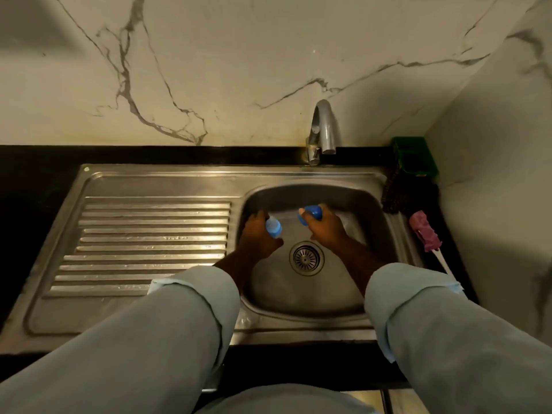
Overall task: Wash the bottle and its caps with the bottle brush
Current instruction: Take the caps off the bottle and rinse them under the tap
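Both hands are inside the steel sink basin. My left hand grips a small blue bottle, whose top end pokes out to the right of the fingers. My right hand holds a rounded blue cap, apart from the bottle by a short gap. The bottle brush, with a pink sponge head and a white handle, lies on the counter at the sink's right rim, away from both hands.
A chrome tap stands behind the basin, with no water visible. The drain sits at the basin's middle. A ribbed drainboard lies to the left. A green box and a dark scrubber sit at the back right corner.
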